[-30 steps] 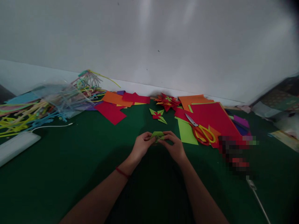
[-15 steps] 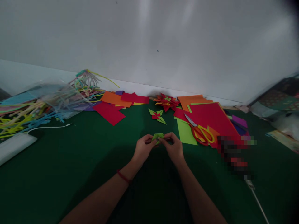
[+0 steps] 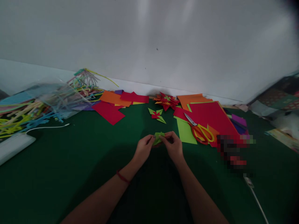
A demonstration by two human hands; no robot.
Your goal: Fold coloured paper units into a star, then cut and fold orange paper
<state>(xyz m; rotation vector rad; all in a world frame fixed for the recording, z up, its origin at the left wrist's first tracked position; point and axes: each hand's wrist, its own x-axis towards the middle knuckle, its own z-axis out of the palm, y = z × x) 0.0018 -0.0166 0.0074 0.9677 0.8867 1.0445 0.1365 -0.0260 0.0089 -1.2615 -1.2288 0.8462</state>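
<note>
Between my two hands is a small folded piece of green paper (image 3: 158,137). My left hand (image 3: 144,146) pinches its left side with thumb and fingers. On the opposite side, my right hand (image 3: 174,145) grips it the same way, its thumb over the front. The fingers hide part of the folds. Just beyond my hands lies a green and red folded paper piece (image 3: 155,115) with pointed tips. Behind that sits a red, orange and green paper flower (image 3: 166,101) with many points.
Scissors (image 3: 201,132) with red and yellow handles lie on coloured paper sheets (image 3: 207,116) at the right. More red paper (image 3: 109,112) is at the left, near pipe cleaners (image 3: 79,85) in clear plastic. A white power strip (image 3: 16,144) and a white wall stand around the green table (image 3: 81,143).
My left thumb has slid back toward the left edge of the green paper, so more of its surface shows. Both hands keep hold in nearly the same spot.
</note>
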